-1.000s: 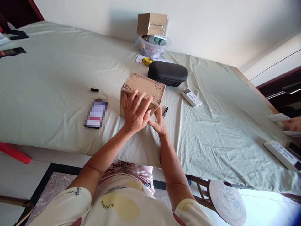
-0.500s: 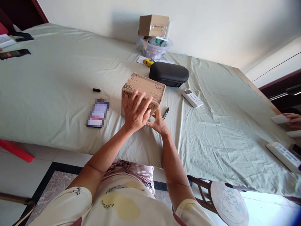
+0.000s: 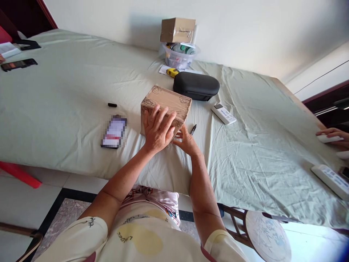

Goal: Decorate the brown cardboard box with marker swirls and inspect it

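Observation:
A brown cardboard box (image 3: 167, 97) with dark scribbles near its corners stands on the table in front of me. My left hand (image 3: 158, 129) lies over its near edge, fingers spread on the top and touching it. My right hand (image 3: 187, 140) is at the lower right corner of the box, thumb and fingers apart; some fingertips are hidden by the box or the other hand. Just beyond the right hand lies a black marker (image 3: 193, 129), partly hidden by it. A small black cap (image 3: 112, 105) lies left of the box.
A phone (image 3: 113, 131) lies to the left. Behind the box are a black case (image 3: 196, 85), a yellow tape measure (image 3: 172, 72) and a plastic tub (image 3: 178, 58) under another cardboard box (image 3: 177, 30). A white device (image 3: 223, 114) lies right. Another person's hand (image 3: 332, 134) shows at the right edge.
My right hand has shifted slightly right and its fingers have spread at the box's corner, covering more of the marker. My left hand and the box have stayed put.

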The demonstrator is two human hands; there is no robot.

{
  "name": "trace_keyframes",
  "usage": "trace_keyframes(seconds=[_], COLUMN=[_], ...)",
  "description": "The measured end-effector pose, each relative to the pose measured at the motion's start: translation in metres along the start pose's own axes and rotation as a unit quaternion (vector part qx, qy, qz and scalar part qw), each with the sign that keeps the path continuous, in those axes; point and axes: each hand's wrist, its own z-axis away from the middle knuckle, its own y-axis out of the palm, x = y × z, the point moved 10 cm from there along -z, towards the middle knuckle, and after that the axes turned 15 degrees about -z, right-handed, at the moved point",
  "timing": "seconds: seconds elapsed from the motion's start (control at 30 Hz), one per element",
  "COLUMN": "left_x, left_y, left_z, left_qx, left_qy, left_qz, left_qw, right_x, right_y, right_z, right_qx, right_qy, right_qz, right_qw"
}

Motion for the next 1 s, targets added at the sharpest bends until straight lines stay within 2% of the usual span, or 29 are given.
trace_keyframes(seconds=[0.13,0.23,0.33,0.53,0.67,0.73,0.8,0.87,0.93,1.0], left_x=[-0.002,0.001,0.003,-0.004,-0.002,-0.003,-0.005,-0.006,-0.006,-0.006], left_y=[-0.001,0.005,0.01,-0.002,0.002,-0.001,-0.006,-0.009,-0.008,-0.006], left_z=[0.0,0.001,0.002,0.002,0.001,0.001,0.001,0.001,0.001,0.002], left_qx=[-0.004,0.027,0.049,-0.019,0.006,-0.008,-0.031,-0.042,-0.038,-0.031], left_qy=[0.007,-0.002,-0.014,0.013,0.005,0.011,0.021,0.027,0.026,0.024], left_qz=[0.004,0.023,0.032,-0.018,-0.024,-0.023,-0.027,-0.029,-0.027,-0.02], left_qw=[1.0,0.999,0.998,1.0,1.0,1.0,0.999,0.998,0.999,0.999], right_x=[-0.002,0.004,0.009,0.014,0.02,0.021,0.019,0.014,0.012,0.008], right_y=[-0.002,0.008,0.014,0.018,0.02,0.017,0.007,-0.012,-0.04,-0.065], right_z=[0.002,0.003,0.003,0.002,0.003,0.003,0.003,0.004,0.006,0.012], right_qx=[0.006,0.03,0.027,0.005,0.011,0.015,0.007,-0.036,-0.123,-0.213], right_qy=[0.003,-0.018,-0.032,-0.007,0.01,0.013,0.022,0.027,0.018,0.016], right_qz=[0.02,0.021,0.031,0.066,0.037,0.028,0.026,0.04,0.075,0.126], right_qw=[1.0,0.999,0.999,0.998,0.999,0.999,0.999,0.998,0.989,0.969])
